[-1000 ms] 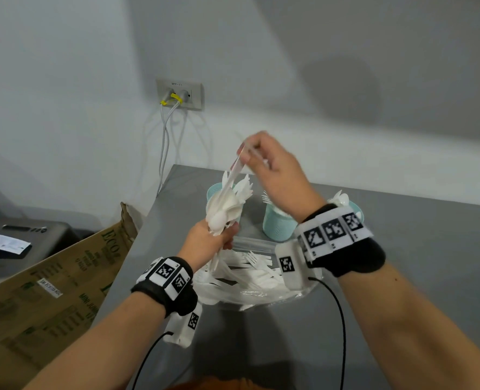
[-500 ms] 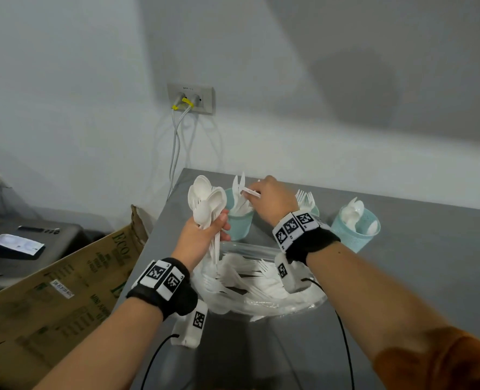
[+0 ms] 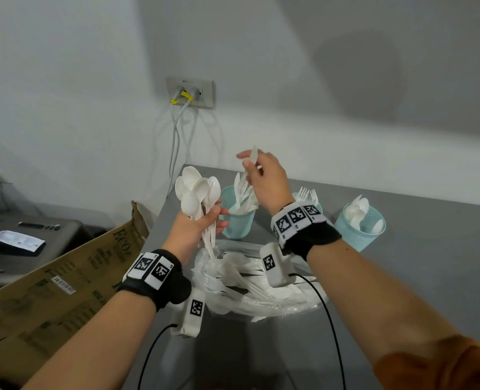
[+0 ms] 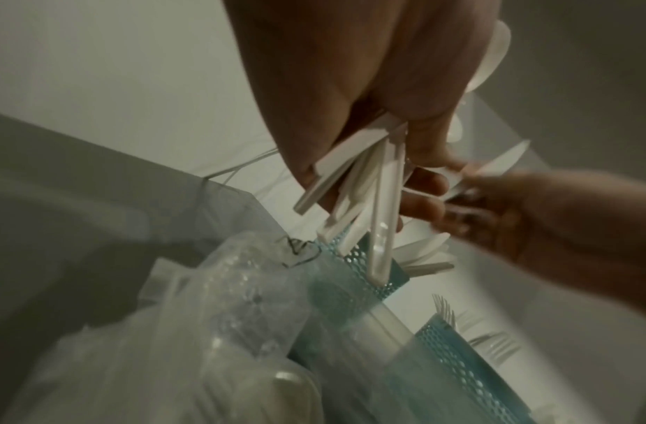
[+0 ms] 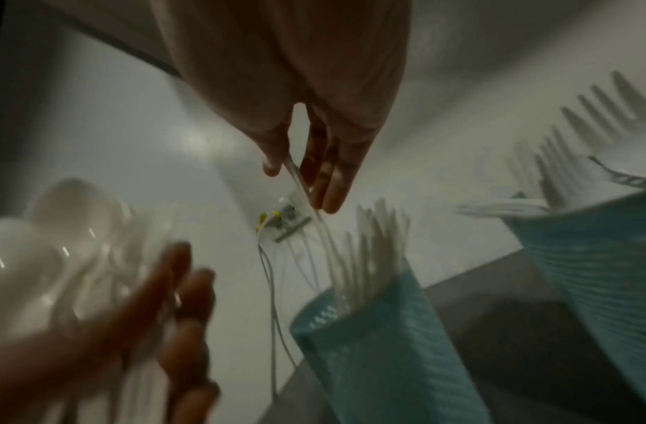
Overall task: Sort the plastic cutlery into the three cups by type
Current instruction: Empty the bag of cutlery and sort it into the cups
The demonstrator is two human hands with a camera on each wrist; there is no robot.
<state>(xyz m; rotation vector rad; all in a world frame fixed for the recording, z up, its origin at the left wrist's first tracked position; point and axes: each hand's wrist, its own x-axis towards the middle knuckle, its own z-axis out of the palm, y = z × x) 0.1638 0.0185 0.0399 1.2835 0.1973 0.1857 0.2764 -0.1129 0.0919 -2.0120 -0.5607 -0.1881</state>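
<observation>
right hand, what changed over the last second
The right hand dipped to the knife cup, then rose again and now pinches one white piece above it. The left hand kept gripping its bunch of spoons; the cups stayed put.

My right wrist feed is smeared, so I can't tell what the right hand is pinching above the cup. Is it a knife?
Observer: It looks like a knife. The left wrist view shows a blade outline in the right hand.
Operator: I see only two cups. Is there one for spoons?
Observer: Yes. In the head view, a third cup holding spoons stands furthest right on the table.
Operator: Is anything left to sort?
Observer: Yes. A pile of white cutlery lies on a clear plastic bag below both hands.
</observation>
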